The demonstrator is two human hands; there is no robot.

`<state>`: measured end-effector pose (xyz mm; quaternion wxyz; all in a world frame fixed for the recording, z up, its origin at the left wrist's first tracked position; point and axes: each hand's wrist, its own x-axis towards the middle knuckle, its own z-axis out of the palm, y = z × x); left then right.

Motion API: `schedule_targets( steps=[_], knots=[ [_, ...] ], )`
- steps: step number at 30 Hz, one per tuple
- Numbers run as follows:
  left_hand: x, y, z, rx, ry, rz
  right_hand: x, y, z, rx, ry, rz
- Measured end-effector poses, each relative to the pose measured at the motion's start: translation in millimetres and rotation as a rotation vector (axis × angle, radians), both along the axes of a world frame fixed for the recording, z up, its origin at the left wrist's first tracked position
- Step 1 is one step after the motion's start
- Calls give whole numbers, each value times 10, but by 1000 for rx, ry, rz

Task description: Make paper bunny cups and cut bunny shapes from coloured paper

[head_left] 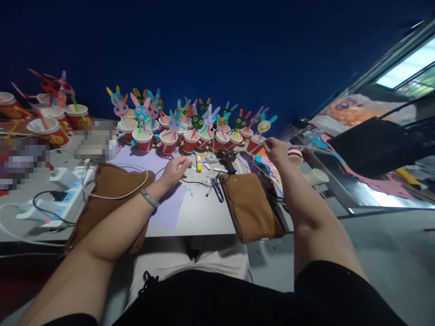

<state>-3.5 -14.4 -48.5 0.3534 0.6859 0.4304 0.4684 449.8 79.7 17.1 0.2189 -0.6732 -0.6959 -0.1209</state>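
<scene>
Rows of red-and-white paper cups, such as the front one [142,139], stand along the back of the table, with colourful paper rabbit heads on sticks rising from them. My right hand [276,149] is at the rightmost cup [254,145], beside its yellow rabbit head [264,127]; its fingers are pinched together, and what they hold is too small to make out. Above the table's middle, my left hand [177,168] has its fingertips together near a yellow glue bottle [199,164]; anything between them is too small to name.
A black glue gun [228,161] and scissors [217,189] lie mid-table. Brown pads [252,206] rest at the front edge on both sides. Purple paper [166,210] lies under my left arm. A white power strip [70,199] with cables is at left; stacked cups [295,156] stand at right.
</scene>
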Motion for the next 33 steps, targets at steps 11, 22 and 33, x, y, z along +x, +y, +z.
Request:
schedule_targets(
  steps=[11, 22, 33],
  knots=[
    [11, -44, 39, 8, 14, 7, -202, 216, -233, -53, 59, -44],
    [-1, -27, 14, 6, 23, 1, -317, 249, -270, -17, 117, -65],
    [0, -26, 30, 18, 24, 13, -325, 124, -262, -73, 123, -97]
  ],
)
